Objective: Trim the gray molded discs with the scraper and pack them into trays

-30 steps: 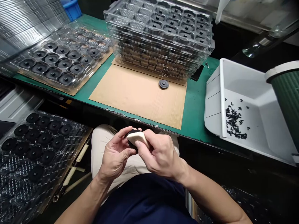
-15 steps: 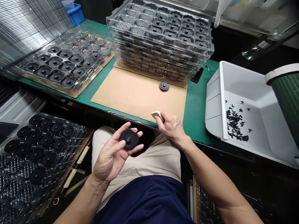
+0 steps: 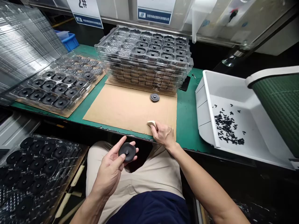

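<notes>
My left hand [image 3: 108, 174] holds a black round disc [image 3: 127, 152] with a small central hub, gripped by its edge above my lap. My right hand [image 3: 163, 134] pinches a cream foam pad [image 3: 151, 123] at the front of a cardboard sheet [image 3: 126, 112]. I cannot tell whether the pad touches the sheet. A second black disc [image 3: 154, 97] lies on the cardboard's far side, well beyond both hands. The sheet rests on a green bench mat [image 3: 188, 124].
Stacked clear trays [image 3: 142, 59] stand behind the cardboard. A clear tray of black discs [image 3: 58, 90] sits at left, and another [image 3: 35, 165] lies below the bench. A white bin [image 3: 233, 84] holds several small black parts [image 3: 225, 129], beside a green-sided cylindrical bin [image 3: 280, 105].
The pad has left the disc and moved with my right hand to the cardboard's front edge. My left hand now shows the disc's face. The view has tilted upward.
</notes>
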`<state>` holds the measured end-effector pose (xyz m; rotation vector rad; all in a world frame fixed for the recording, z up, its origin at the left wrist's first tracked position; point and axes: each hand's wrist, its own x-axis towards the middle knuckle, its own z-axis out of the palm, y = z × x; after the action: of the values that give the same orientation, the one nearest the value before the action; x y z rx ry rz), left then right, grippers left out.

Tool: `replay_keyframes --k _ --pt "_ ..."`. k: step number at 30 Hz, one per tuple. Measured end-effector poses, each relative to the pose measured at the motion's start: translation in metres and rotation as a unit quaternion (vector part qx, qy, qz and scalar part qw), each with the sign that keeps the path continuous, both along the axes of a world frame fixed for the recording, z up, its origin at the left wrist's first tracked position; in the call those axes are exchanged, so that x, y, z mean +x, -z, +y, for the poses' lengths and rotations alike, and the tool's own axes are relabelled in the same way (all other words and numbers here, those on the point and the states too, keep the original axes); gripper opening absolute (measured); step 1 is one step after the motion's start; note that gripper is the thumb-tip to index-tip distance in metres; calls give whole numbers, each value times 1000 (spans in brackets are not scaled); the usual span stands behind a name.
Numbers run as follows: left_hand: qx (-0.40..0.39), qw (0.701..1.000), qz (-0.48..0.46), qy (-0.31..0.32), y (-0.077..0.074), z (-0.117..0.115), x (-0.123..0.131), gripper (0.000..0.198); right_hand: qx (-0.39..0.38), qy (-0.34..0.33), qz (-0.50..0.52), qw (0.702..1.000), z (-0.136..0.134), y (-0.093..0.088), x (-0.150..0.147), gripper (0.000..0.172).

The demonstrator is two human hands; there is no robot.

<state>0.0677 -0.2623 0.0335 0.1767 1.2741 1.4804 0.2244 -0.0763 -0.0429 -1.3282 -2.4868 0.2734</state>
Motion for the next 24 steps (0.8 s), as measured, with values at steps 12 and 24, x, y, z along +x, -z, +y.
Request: replay_keyframes --k 12,24 --pt "-56 997 -18 -52 4 8 10 46 1 -8 1 1000 1 3 2 36" --pt "-27 976 179 -123 17 -7 7 26 7 -5 15 1000 0 5 3 37"
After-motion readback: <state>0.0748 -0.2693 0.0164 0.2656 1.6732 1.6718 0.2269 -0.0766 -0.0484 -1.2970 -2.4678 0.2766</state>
